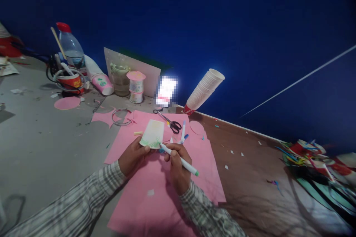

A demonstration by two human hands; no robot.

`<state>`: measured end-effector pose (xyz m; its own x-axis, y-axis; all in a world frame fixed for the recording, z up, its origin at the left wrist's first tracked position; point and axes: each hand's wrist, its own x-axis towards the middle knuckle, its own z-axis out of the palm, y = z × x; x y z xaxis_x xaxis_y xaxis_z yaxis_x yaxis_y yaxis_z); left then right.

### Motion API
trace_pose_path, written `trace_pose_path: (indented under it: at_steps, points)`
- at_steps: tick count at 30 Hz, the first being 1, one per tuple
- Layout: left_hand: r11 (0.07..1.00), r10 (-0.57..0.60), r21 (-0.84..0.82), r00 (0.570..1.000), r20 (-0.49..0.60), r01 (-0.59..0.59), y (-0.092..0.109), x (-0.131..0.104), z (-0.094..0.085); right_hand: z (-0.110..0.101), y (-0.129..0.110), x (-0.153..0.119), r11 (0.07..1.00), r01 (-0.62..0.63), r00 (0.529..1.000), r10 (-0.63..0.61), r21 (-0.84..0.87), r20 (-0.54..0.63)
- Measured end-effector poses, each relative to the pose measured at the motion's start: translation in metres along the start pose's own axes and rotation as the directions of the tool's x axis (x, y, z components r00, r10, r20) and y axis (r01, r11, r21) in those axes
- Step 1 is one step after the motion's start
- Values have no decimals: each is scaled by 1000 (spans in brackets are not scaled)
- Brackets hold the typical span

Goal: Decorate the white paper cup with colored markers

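L hand (133, 157) pinches a paper cup (152, 134) by its lower edge, fingers closed on it, just above the pink paper (167, 200) on the counter (41, 148). R hand (178, 168) grips a marker (179, 160), fingers wrapped tight, tip touching the cup's bottom edge. Scissors (171, 123) lie just behind; cup stack (204, 90) leans on the blue wall.

No text, label or number can be read anywhere.
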<state>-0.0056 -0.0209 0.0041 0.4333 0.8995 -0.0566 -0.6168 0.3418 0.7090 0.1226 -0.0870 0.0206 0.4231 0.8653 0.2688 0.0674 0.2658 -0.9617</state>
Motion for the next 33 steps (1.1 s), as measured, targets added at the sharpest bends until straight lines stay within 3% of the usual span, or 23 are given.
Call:
trace_pose_path:
  at_steps: [5, 12, 19, 23, 33]
  points:
    - [1000, -10, 5, 1000, -9, 10, 2, 0, 2, 1, 1, 3, 998, 62, 995, -61, 9, -81]
    - [991, -112, -60, 991, 78, 117, 0, -2, -4, 1, 10, 14, 994, -43, 989, 57, 103, -138]
    - [946, -283, -99, 935, 215, 309, -3, -8, -7, -1, 15, 20, 966, -163, 986, 167, 200, -6]
    - [926, -343, -53, 893, 292, 373, -4, -11, -8, 0, 11, 19, 960, -222, 974, 227, 168, -10]
    - [974, -193, 162, 960, 204, 161, -10, -5, -5, 1, 4, 17, 989, -146, 982, 146, 10, -118]
